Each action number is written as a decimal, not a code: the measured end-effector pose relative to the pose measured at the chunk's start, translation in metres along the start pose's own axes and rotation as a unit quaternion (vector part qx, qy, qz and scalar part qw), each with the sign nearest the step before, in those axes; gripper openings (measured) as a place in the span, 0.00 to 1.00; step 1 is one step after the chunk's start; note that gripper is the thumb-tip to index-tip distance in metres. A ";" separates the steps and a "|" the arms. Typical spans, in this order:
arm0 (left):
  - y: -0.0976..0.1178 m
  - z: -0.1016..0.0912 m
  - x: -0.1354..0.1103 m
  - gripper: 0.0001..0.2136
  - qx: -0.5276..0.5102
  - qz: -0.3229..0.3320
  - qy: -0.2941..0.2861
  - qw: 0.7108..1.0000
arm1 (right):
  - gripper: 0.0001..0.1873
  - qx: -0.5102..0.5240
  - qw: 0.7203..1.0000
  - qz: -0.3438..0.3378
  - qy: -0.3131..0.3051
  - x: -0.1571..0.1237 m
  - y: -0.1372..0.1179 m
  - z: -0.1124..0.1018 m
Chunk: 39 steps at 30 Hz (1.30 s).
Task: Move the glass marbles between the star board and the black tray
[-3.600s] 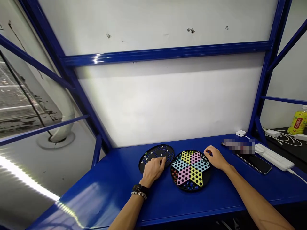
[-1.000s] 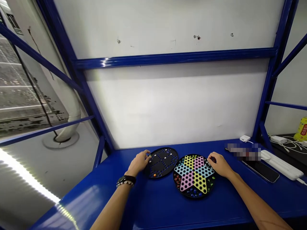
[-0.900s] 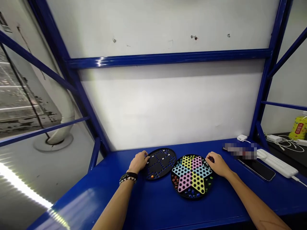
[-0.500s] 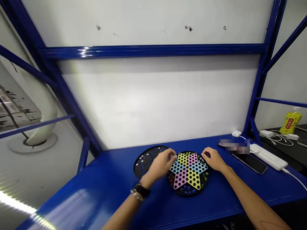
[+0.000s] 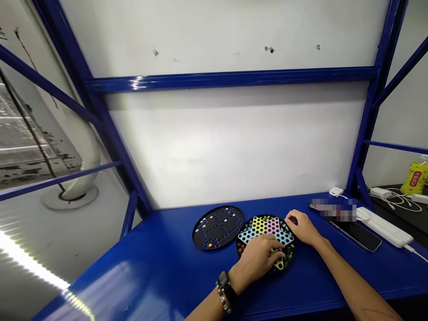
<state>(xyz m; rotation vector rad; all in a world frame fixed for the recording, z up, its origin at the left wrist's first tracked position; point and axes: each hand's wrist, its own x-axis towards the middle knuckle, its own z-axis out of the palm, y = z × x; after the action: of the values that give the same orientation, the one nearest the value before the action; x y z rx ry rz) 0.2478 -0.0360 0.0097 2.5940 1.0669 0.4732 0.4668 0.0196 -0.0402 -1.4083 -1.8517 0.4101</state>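
Note:
A round Chinese checkers board (image 5: 257, 225) lies on the blue table, with a star of yellow, pink and blue holed points and coloured marbles in its black rim. My left hand (image 5: 262, 256) is over its front part and hides much of the star. Its thumb and fingers are bent and apart, with nothing visible between them. My right hand (image 5: 302, 227) rests by the board's right edge, fingers curled together; what they hold, if anything, is hidden. To the left, a second round black board (image 5: 216, 227) carries blue lines, several white pieces and one orange piece (image 5: 210, 245).
On the right of the blue table (image 5: 160, 258) lie a phone (image 5: 357, 234), a white power strip (image 5: 384, 227) and a white charger (image 5: 336, 191). A yellow bottle (image 5: 415, 178) and white cables (image 5: 394, 196) are on a dark surface beyond. Blue frame posts flank the white back panel.
My left hand has moved right and toward me, from between the two boards to over the star's front part. The left board now shows fully. My right hand has stayed by the edge.

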 end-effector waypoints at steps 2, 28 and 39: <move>-0.009 -0.014 -0.007 0.13 -0.004 -0.027 0.031 0.999 | 0.12 0.005 1.000 0.002 -0.009 0.000 0.000 -0.001; -0.134 -0.083 -0.074 0.10 0.113 -0.324 -0.022 0.939 | 0.37 0.042 0.980 0.016 -0.195 -0.031 -0.021 -0.031; -0.014 -0.049 -0.020 0.13 -0.137 -0.073 -0.021 0.988 | 0.19 0.046 0.996 0.036 -0.072 -0.028 -0.019 -0.027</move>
<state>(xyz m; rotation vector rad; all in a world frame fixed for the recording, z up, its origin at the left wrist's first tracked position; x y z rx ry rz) 0.2057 -0.0335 0.0451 2.2603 1.0838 0.4897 0.4761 -0.0178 -0.0205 -1.4186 -1.8734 0.6397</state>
